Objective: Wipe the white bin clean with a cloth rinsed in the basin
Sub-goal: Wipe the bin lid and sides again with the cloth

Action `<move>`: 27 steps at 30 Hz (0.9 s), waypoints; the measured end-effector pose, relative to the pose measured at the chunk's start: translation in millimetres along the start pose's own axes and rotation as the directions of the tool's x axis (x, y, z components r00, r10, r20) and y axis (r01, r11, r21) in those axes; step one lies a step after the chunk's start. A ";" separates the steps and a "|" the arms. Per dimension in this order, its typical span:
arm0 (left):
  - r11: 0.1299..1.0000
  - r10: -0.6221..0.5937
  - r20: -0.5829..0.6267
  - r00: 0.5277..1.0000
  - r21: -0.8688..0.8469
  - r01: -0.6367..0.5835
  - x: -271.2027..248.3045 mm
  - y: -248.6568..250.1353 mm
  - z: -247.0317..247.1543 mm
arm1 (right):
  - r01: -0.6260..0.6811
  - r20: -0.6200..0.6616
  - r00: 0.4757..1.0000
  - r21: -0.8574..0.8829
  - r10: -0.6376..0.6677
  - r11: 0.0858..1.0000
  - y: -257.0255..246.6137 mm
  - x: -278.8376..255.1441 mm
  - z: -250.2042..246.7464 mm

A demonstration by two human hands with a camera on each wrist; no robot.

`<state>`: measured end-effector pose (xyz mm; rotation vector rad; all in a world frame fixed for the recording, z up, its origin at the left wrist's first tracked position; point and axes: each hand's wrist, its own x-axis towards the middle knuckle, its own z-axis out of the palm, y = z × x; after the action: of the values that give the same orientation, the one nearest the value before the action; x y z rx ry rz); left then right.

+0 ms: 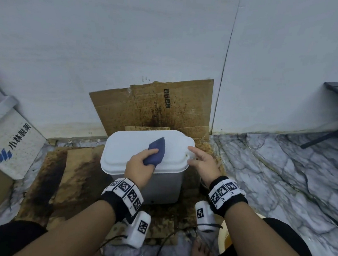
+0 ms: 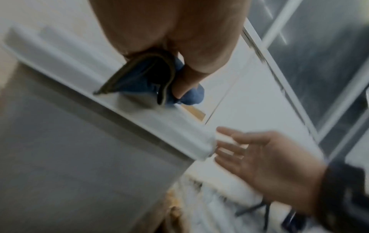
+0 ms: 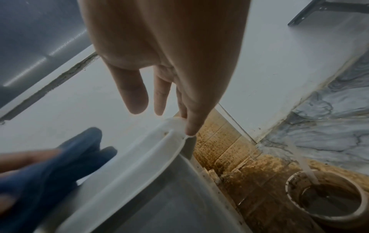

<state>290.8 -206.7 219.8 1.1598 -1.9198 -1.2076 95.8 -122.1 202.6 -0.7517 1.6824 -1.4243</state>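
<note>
Left hand (image 1: pixel 139 166) grips blue cloth (image 1: pixel 156 151) on white bin (image 1: pixel 130 145) lid; right hand (image 1: pixel 204 161) fingers straight, spread, touching lid corner.

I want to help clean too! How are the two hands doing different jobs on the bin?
The left hand grips the blue cloth and presses it on the lid; the right hand holds nothing. The left hand's fingers are curled round the cloth; the right hand's fingers are straight, touching the lid's right edge. The left hand works near the lid's middle, the right at its corner. Both touch the white bin.
</note>
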 end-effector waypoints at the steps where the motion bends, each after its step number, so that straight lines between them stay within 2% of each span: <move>1: 0.995 -0.029 0.023 0.999 -0.094 0.031 -0.4 5.7 5.8 | -0.003 0.001 1.000 0.030 0.003 1.000 -1.3 -2.5 2.9; 3: 0.974 -0.039 0.106 0.994 -0.216 0.062 -2.1 17.0 18.7 | -0.029 0.026 0.999 0.148 0.025 0.989 -6.6 -9.2 8.8; 7: 0.950 -0.010 0.225 0.974 -0.302 0.079 -8.3 29.8 44.5 | -0.058 0.067 0.997 0.330 0.038 0.942 -14.3 -20.8 14.2; 14: 0.978 -0.037 0.383 0.923 -0.177 0.112 -8.8 28.8 60.6 | -0.050 0.017 0.999 0.432 0.048 0.900 -4.6 -29.8 7.9; 18: 1.000 0.009 0.379 0.926 -0.023 0.000 -4.7 26.3 61.4 | -0.075 -0.045 0.993 0.442 0.106 0.894 6.0 -26.2 1.3; 20: 1.000 0.012 0.366 0.930 -0.013 -0.007 -1.1 26.4 61.2 | -0.093 -0.089 0.985 0.447 0.147 0.890 12.4 -21.4 -0.9; 23: 0.998 0.007 0.279 0.960 0.052 -0.022 10.9 28.1 54.5 | -0.089 -0.198 0.962 0.415 0.185 0.905 18.7 -15.5 -3.8; 25: 0.986 0.052 0.192 0.980 0.147 -0.081 24.6 25.7 44.5 | -0.066 -0.291 0.945 0.282 0.151 0.957 21.9 -12.3 -7.1; 27: 0.941 0.118 0.162 0.980 0.296 -0.163 40.8 21.7 34.5 | -0.041 -0.316 0.947 0.063 0.059 0.997 22.8 -11.7 -6.4</move>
<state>236.4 -224.9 226.2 1.0887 -2.3207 -0.9590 97.5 -104.7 182.9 -0.4609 1.8801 -1.6150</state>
